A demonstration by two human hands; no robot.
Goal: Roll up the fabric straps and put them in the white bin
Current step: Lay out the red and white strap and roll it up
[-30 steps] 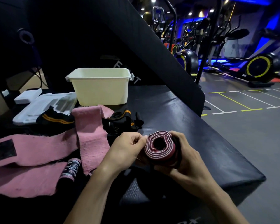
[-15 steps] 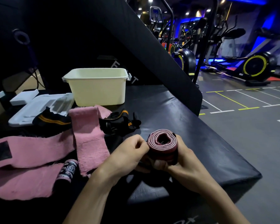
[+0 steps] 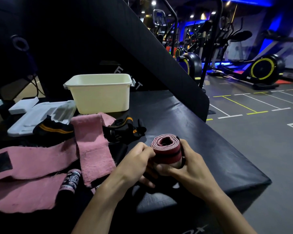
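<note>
A red fabric strap point(image 3: 166, 152), rolled into a thick coil with its open end facing up, stands between my two hands over the black padded bench. My left hand point(image 3: 135, 162) pinches its left side with curled fingers. My right hand point(image 3: 187, 166) wraps round its right side and underside. The white bin point(image 3: 100, 100) stands open at the back of the bench, well beyond the roll. Pink straps point(image 3: 91, 146) lie unrolled and spread to the left. Black straps with orange stripes point(image 3: 54, 130) lie between them and the bin.
A white foam tray point(image 3: 39, 117) lies left of the bin. A small printed roll point(image 3: 71, 180) rests among the pink straps. The bench edge point(image 3: 243, 188) drops off to the right onto gym floor with exercise machines point(image 3: 262, 68) behind. A slanted black pad point(image 3: 159, 48) rises behind.
The roll has tipped from lying on its side, opening toward me, to standing with its opening up. Both hands kept hold of it and shifted slightly.
</note>
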